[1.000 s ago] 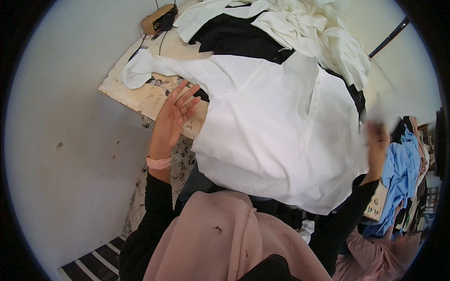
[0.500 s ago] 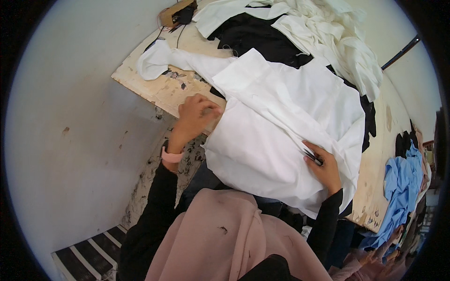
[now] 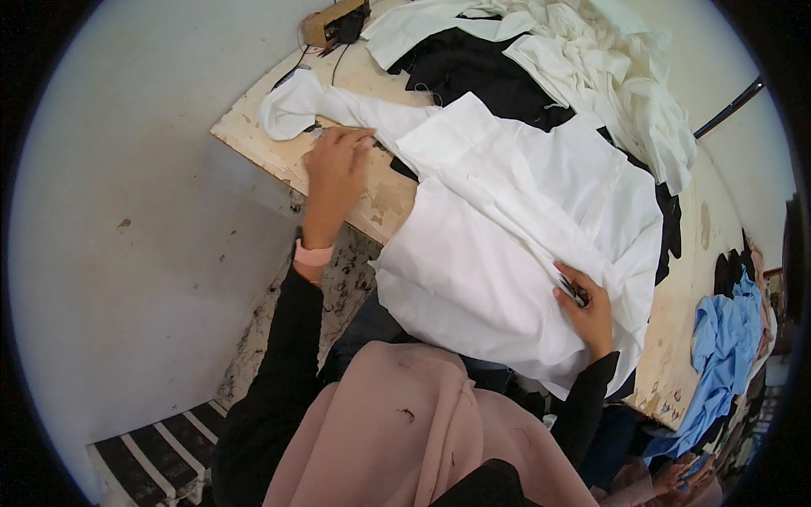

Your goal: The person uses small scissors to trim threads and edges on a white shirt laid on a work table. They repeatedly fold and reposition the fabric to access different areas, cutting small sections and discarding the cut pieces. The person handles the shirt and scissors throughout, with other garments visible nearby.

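One white shirt (image 3: pixel 473 245) — thin cloth, creased.

A pale wooden desk (image 3: pixel 672 355) carries the clothes, its surface worn in dark and brown patches near the left edge and at the near right corner. A white shirt (image 3: pixel 473 237) spreads across the middle and over the near edge, one sleeve (image 3: pixel 290 108) stretched to the left across the wood. Black cloth (image 3: pixel 481 76) lies partly beneath it, showing on the far side and at the right. Rumpled white cloth (image 3: pixel 604 80) is heaped at the far right. A brown box (image 3: pixel 321 32) sits at the far left, a thin black cable (image 3: pixel 339 68) beside it.
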The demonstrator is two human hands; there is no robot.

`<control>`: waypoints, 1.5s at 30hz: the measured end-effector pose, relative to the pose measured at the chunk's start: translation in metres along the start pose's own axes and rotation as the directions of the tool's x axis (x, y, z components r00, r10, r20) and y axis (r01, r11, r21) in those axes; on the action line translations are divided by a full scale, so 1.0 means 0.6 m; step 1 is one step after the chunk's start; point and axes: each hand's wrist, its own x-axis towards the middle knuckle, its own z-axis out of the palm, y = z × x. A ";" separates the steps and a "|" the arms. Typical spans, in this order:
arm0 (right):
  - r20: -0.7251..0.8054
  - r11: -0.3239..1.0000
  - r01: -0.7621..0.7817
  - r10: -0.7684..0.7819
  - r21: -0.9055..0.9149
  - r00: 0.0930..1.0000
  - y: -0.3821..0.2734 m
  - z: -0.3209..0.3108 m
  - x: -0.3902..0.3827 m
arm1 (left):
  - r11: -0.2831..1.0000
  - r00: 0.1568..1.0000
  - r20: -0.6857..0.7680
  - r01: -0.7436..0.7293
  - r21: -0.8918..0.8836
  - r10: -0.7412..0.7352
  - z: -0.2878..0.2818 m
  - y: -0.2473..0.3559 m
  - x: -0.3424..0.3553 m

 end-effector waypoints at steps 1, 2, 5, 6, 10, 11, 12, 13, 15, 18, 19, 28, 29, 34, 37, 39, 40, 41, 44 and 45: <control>-0.011 0.999 -0.045 0.045 -0.020 0.999 0.000 0.000 0.000 | 0.998 0.999 0.043 0.000 -0.068 0.003 0.014 0.015 0.013; -0.012 1.000 0.015 -0.015 -0.003 1.000 0.000 0.001 0.000 | 0.988 0.998 0.042 -0.031 -0.153 0.038 0.031 0.031 0.025; -0.052 0.994 0.083 -0.087 -0.070 0.995 0.002 -0.010 -0.010 | 0.998 0.973 0.227 -0.019 -0.065 0.034 0.071 0.067 0.067; -0.050 0.987 0.079 -0.087 -0.139 0.995 0.003 -0.022 -0.017 | 0.999 0.951 0.307 -0.036 0.024 0.027 0.075 0.074 0.073; -0.268 0.995 -0.010 -0.018 -0.104 0.963 0.007 -0.097 -0.063 | 0.867 0.909 0.415 0.243 -0.436 -0.046 0.040 0.100 0.038; -0.326 0.980 -0.145 0.094 -0.135 0.941 0.004 -0.118 -0.077 | 0.811 0.855 0.511 0.363 -0.458 -0.093 0.022 0.109 0.018; -0.356 0.975 -0.040 -0.041 -0.217 0.934 0.001 -0.130 -0.091 | 0.740 0.803 0.584 0.465 -0.487 -0.120 0.001 0.119 -0.009; -0.394 0.955 -0.013 -0.110 -0.297 0.912 -0.004 -0.141 -0.103 | 0.785 0.737 0.659 0.494 -0.374 -0.150 -0.021 0.128 -0.032; -0.417 0.977 -0.068 -0.024 -0.204 0.909 -0.022 -0.145 -0.119 | 0.851 0.593 0.773 0.507 -0.139 -0.226 -0.059 0.142 -0.066; -0.372 0.998 0.015 0.009 0.062 0.928 -0.062 -0.106 -0.116 | 0.952 0.786 0.579 0.302 -0.052 -0.218 -0.086 0.160 -0.092; -0.367 0.980 0.059 0.014 0.188 0.930 -0.079 -0.089 -0.109 | 0.978 0.876 0.475 0.161 -0.135 -0.078 -0.084 0.164 -0.092; -0.159 0.863 0.102 -0.026 0.495 0.987 -0.154 0.140 0.042 | 0.886 0.758 0.484 -0.272 -0.376 0.438 0.033 0.162 -0.057; -0.177 0.890 0.087 -0.007 0.447 0.984 -0.152 0.155 0.052 | 0.877 0.744 0.503 -0.234 -0.420 0.440 0.040 0.156 -0.054; -0.355 0.990 0.136 -0.114 0.038 0.928 -0.142 0.190 0.048 | 0.857 0.785 0.502 -0.069 -0.511 0.363 0.051 0.141 -0.052; -0.352 0.954 0.179 -0.257 -0.240 0.900 -0.142 0.198 0.042 | 0.851 0.810 0.483 -0.039 -0.523 0.334 0.055 0.144 -0.051; -0.334 0.900 0.218 -0.351 -0.377 0.875 -0.143 0.204 0.045 | 0.849 0.799 0.494 -0.037 -0.527 0.342 0.055 0.148 -0.048; -0.331 0.872 0.224 -0.387 -0.436 0.861 -0.143 0.207 0.048 | 0.862 0.787 0.516 -0.040 -0.505 0.339 0.055 0.150 -0.046; -0.326 0.839 0.230 -0.422 -0.493 0.846 -0.143 0.211 0.051 | 0.866 0.778 0.529 -0.039 -0.498 0.339 0.053 0.151 -0.045; -0.320 0.784 0.209 -0.460 -0.585 0.828 -0.143 0.217 0.055 | 0.899 0.794 0.532 -0.044 -0.435 0.296 0.039 0.144 -0.037; -0.316 0.789 0.199 -0.445 -0.581 0.838 -0.143 0.217 0.053 | 0.913 0.805 0.527 -0.045 -0.406 0.274 0.032 0.137 -0.034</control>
